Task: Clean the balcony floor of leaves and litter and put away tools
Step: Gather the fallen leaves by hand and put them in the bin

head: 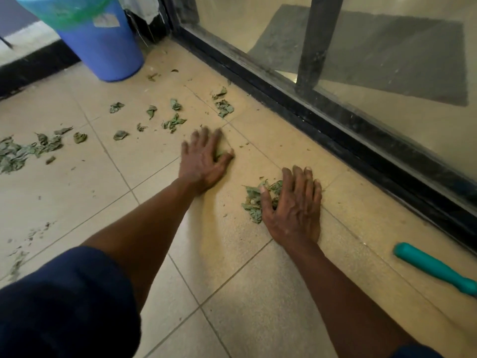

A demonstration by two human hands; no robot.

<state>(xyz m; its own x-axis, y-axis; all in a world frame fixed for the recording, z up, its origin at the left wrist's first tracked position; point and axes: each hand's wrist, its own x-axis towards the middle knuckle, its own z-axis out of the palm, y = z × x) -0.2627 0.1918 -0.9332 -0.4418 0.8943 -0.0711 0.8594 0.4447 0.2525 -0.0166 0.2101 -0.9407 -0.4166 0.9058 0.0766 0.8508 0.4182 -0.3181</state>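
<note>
Hands lie flat and spread: left hand (pixel 204 161) on one leaf (pixel 220 152), right hand (pixel 293 205) on one leaf pile (pixel 251 200).

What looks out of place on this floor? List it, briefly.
Dry green leaves lie scattered across the tiles, outside the blue bin; one clump sits partly under the right hand. A teal handle lies loose by the door track.
</note>
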